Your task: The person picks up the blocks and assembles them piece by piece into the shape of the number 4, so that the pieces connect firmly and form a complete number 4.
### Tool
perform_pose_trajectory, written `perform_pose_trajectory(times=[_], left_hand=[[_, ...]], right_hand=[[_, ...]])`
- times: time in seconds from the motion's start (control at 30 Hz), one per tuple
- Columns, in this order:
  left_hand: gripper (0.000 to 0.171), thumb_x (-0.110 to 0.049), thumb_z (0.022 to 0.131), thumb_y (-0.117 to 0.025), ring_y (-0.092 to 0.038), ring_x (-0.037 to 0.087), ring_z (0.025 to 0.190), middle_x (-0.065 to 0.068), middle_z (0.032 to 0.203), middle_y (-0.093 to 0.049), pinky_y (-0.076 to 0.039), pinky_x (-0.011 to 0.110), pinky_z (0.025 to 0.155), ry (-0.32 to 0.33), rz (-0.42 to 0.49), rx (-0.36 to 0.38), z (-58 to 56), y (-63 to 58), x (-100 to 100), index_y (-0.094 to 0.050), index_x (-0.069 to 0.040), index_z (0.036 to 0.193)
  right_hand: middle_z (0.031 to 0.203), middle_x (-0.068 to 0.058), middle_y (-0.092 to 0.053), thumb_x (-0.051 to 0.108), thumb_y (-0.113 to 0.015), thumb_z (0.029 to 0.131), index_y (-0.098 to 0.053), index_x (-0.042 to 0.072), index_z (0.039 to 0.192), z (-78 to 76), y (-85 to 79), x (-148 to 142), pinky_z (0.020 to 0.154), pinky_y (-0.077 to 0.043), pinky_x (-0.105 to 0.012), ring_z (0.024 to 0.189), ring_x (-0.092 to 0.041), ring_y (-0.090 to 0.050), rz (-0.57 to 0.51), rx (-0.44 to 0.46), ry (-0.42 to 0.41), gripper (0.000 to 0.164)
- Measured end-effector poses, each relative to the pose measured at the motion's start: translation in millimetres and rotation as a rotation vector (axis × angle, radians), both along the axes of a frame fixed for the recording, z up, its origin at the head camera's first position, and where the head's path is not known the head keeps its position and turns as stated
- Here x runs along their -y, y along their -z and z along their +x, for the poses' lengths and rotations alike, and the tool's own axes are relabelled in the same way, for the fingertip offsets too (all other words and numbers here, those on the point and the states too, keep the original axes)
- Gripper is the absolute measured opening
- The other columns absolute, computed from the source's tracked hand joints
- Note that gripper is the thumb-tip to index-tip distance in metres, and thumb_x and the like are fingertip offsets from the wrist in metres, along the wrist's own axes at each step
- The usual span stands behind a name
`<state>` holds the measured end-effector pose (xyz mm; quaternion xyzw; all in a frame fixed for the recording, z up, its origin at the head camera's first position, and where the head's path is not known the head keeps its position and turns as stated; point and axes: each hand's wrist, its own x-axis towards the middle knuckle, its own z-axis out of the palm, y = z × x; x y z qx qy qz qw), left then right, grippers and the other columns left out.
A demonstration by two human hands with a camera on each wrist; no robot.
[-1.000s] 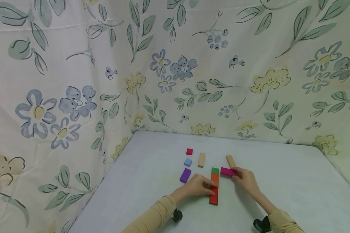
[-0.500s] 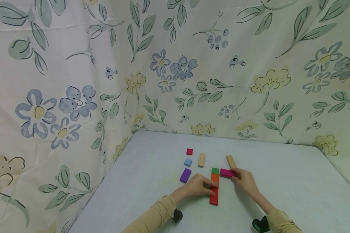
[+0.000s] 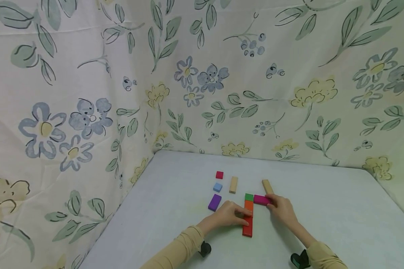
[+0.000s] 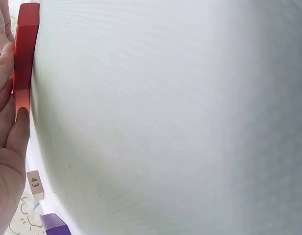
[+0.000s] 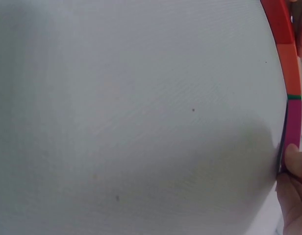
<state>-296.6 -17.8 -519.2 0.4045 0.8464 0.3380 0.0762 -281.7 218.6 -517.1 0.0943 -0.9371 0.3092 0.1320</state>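
A column of flat blocks lies on the table: a green block (image 3: 249, 197) at the far end, an orange block (image 3: 248, 206) in the middle, a red block (image 3: 247, 230) nearest me. My left hand (image 3: 226, 216) holds the column around the joint of red and orange, thumb at the red block's side; the left wrist view has its fingertips against both blocks. With thumb and fingers, my right hand (image 3: 283, 210) pinches a magenta block (image 3: 261, 200) by its right end. The magenta block's left end meets the green block's right side, crosswise to the column.
Left of the column lie a purple block (image 3: 214, 202), a blue block (image 3: 217, 187) and a small red cube (image 3: 219, 175). One plain wooden block (image 3: 233, 185) lies behind them to the right. Another wooden block (image 3: 266, 186) is just beyond my right hand. Patterned cloth (image 3: 242, 123) hangs behind the table.
My right hand has slid the magenta block slightly left and towards me, up against the green block. My left hand stays on the column.
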Motion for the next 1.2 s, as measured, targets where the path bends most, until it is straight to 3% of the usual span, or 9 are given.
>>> perform_pose_trajectory(times=[0.47, 0.8, 0.97, 1.2], left_hand=[[0.034, -0.028, 0.081, -0.074, -0.060, -0.008, 0.102, -0.011, 0.111, -0.070, -0.045, 0.006, 0.080, 0.021, 0.004, -0.015, 0.4, -1.4, -0.3, -0.071, -0.019, 0.114], [0.034, -0.027, 0.081, -0.074, -0.060, -0.008, 0.101, -0.010, 0.111, -0.070, -0.045, 0.007, 0.079, 0.016, -0.001, -0.009, 0.5, -2.3, -0.2, -0.071, -0.018, 0.113], [0.034, -0.027, 0.081, -0.074, -0.060, -0.008, 0.099, -0.010, 0.111, -0.070, -0.045, 0.007, 0.080, 0.011, -0.012, -0.002, 0.1, -3.6, -0.5, -0.071, -0.019, 0.113], [0.033, -0.027, 0.081, -0.074, -0.060, -0.008, 0.098, -0.011, 0.112, -0.070, -0.045, 0.008, 0.080, 0.000, -0.017, 0.033, 1.0, -4.6, -0.2, -0.071, -0.020, 0.114]], right_hand=[[0.104, -0.024, -0.068, -0.007, -0.067, 0.079, -0.066, -0.006, 0.110, -1.6, 0.5, 1.0, 0.077, -0.051, -0.045, 0.088, -0.027, -0.062, 0.011, 0.002, -0.012, 0.031], [0.101, -0.021, -0.069, -0.004, -0.068, 0.079, -0.065, -0.005, 0.111, -2.9, 0.1, 0.3, 0.068, -0.048, -0.033, 0.080, -0.020, -0.056, 0.028, 0.024, -0.012, 0.032], [0.091, -0.016, -0.068, -0.004, -0.068, 0.079, -0.065, -0.005, 0.112, -3.7, -0.4, 0.2, 0.060, -0.039, -0.024, 0.073, -0.017, -0.049, 0.040, 0.028, -0.014, 0.032], [0.090, -0.015, -0.068, -0.004, -0.069, 0.078, -0.066, -0.006, 0.111, -3.1, -1.3, 1.2, 0.057, -0.036, -0.021, 0.070, -0.014, -0.046, 0.038, 0.008, -0.028, 0.033]])
